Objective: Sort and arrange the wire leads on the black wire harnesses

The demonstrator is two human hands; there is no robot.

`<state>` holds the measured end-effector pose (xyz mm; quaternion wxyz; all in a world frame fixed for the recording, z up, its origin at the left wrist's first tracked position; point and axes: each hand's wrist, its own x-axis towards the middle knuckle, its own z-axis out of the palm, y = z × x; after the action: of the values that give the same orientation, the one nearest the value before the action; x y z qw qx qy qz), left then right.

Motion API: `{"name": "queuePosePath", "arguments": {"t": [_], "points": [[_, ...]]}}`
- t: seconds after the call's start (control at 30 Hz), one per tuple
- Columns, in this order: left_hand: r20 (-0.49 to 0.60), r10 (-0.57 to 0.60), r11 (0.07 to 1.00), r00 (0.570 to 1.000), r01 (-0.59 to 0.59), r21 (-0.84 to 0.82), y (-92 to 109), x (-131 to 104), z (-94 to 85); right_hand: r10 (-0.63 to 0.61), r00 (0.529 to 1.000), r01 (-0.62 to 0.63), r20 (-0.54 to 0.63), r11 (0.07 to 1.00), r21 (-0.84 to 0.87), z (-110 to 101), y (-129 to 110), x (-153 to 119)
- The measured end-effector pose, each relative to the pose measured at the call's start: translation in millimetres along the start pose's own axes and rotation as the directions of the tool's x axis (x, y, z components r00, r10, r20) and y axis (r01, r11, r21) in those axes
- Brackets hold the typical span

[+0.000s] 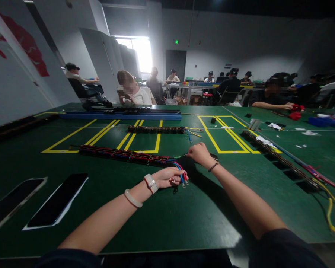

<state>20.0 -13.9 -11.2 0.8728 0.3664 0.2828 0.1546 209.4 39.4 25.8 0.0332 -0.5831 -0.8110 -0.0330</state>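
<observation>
A long black strip with red and blue wiring (123, 154) lies slantwise on the green table in front of me. From its right end come red and blue cables (181, 172) with ring terminals. My left hand (169, 177) is closed around these cables, and the terminals stick out past the fingers. Just beyond and to the right, my right hand (200, 153) pinches a thin pale wire (181, 156) that runs from the same end of the strip. A dark flat piece lies partly behind my right wrist; I cannot make out what it is.
A second wired strip (156, 129) lies farther back, before a blue tray (120, 115). Another strip (279, 160) with yellow cables lies at right. Two dark flat panels, one here (58, 199), are at left. Yellow tape (100, 151) marks the table. People sit across the table and beyond.
</observation>
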Motion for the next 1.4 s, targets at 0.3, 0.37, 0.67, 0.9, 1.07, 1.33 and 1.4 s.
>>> {"name": "queuePosePath", "arguments": {"t": [0.3, 0.37, 0.67, 0.9, 1.07, 1.33, 1.4], "points": [[0.013, 0.014, 0.998, 1.000, -0.015, 0.062, 0, -3, -7.1, -0.091, 0.990, 0.095, -0.107, 0.995, 0.034, 26, 12, 23], [0.007, 0.012, 0.998, 1.000, -0.012, 0.069, 0, -1, -6.6, -0.136, 0.980, 0.143, -0.147, 0.989, 0.042, 31, 16, 19], [-0.024, 0.052, 0.998, 0.998, -0.051, 0.040, -1, 1, 0.0, -0.435, 0.839, 0.483, -0.327, 0.872, 0.078, 32, 19, -50], [-0.091, 0.062, 0.993, 0.994, -0.071, -0.095, -9, 8, -4.4, -0.541, 0.795, 0.587, -0.273, 0.800, 0.123, 35, 6, -81], [-0.103, 0.092, 0.987, 0.990, -0.104, -0.119, -10, 5, -0.4, -0.364, 0.882, 0.442, -0.300, 0.860, 0.255, 32, 0, -73], [-0.135, 0.105, 0.992, 0.985, -0.114, -0.062, -12, 6, -2.6, -0.013, 0.990, 0.088, -0.143, 0.840, 0.535, -6, -26, -15], [-0.127, 0.102, 0.992, 0.987, -0.111, -0.065, -13, 7, -3.8, -0.024, 0.990, 0.086, -0.137, 0.880, 0.467, -13, -40, 3]]}}
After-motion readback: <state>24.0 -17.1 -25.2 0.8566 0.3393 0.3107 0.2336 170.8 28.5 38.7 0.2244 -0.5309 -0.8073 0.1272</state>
